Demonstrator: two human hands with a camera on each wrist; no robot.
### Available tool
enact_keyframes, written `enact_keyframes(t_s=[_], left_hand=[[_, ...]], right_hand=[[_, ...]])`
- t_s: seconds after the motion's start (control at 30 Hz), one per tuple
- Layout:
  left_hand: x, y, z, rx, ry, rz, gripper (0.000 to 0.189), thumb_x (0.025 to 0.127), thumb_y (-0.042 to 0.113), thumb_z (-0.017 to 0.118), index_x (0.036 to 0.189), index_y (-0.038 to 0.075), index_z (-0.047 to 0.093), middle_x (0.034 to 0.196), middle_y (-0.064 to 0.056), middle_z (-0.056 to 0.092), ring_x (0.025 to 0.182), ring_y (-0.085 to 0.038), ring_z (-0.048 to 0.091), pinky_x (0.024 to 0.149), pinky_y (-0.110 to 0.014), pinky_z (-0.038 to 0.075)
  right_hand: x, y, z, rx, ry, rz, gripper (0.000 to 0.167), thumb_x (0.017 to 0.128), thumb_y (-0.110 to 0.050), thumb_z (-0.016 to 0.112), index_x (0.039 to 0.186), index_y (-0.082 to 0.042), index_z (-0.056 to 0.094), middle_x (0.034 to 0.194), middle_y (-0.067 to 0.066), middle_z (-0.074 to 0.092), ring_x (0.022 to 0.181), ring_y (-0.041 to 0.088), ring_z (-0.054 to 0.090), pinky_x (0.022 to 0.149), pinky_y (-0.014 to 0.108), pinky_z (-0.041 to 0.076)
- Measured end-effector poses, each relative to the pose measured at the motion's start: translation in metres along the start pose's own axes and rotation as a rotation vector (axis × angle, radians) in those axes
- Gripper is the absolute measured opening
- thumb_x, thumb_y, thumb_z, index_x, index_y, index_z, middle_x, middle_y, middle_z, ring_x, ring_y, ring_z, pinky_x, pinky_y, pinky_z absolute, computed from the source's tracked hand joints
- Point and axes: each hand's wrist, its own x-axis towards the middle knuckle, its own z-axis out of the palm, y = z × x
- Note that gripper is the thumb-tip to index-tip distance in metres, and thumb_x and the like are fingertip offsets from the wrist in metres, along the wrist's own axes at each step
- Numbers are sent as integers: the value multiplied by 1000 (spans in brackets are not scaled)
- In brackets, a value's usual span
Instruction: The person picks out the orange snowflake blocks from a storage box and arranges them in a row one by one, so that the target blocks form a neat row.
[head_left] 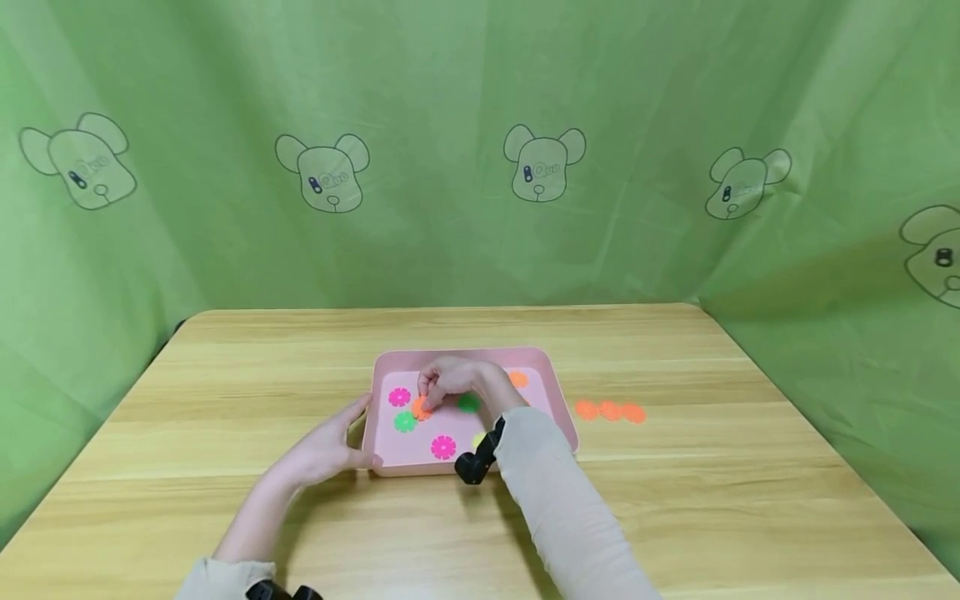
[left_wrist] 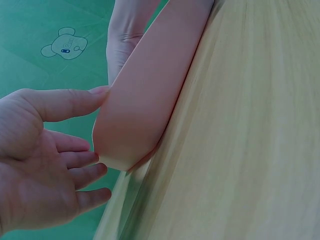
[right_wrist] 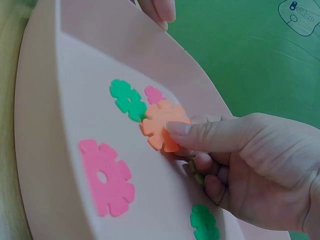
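Jutting from the right hand [right_wrist: 265, 170] is 1 pinched orange disc [right_wrist: 156, 128].

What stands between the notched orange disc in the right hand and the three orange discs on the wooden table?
The raised right wall of the pink, rectangular, plastic-looking tray stands between the notched orange disc and the three orange discs outside. Nothing visible separates the right hand from the disc it pinches.

Left grip [head_left: 324, 450] spreads its 4 fingers [left_wrist: 89, 176], thumb [left_wrist: 70, 104] straight, while right grip [head_left: 456, 377] pinches.
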Motion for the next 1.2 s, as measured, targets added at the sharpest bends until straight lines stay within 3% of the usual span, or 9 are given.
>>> enact_keyframes(t_s=[0.23,0.57,0.73,1.0,1.2], left_hand=[[1,1,1,3,-3,-1,99,69,12,76,147,2,17,150,-19,20,137,-39,14,106,-60,12],[1,2,2,-9,-7,-9,99,69,12,76,147,3,17,150,-20,19,137,-40,13,106,-61,11],[0,3,2,-1,-2,-16,99,69,13,76,148,3,17,151,-20,19,137,-39,13,106,-62,11],[-1,3,1,13,1,-25,99,69,14,76,147,2,17,151,-20,19,137,-39,13,106,-61,12],[-1,2,1,15,1,-25,99,69,13,76,147,2,16,150,-21,19,136,-40,14,106,-61,12]], right_hand=[[-3,3,-3,44,33,-11,9,80,2,65,77,-5,60,71,1,58,61,12,46,58,21,39],[-14,8,-13,64,83,-62,7,82,-5,66,87,-1,62,76,1,58,66,14,48,62,23,41],[-24,9,-20,135,111,-77,8,82,-6,67,86,-3,61,77,2,60,68,16,51,65,27,46],[-47,16,-34,92,167,-99,12,82,-14,67,89,-7,61,82,2,57,79,22,52,80,38,45],[-61,24,-47,163,199,-110,12,83,-6,65,94,-3,60,80,3,59,72,18,51,75,38,46]])
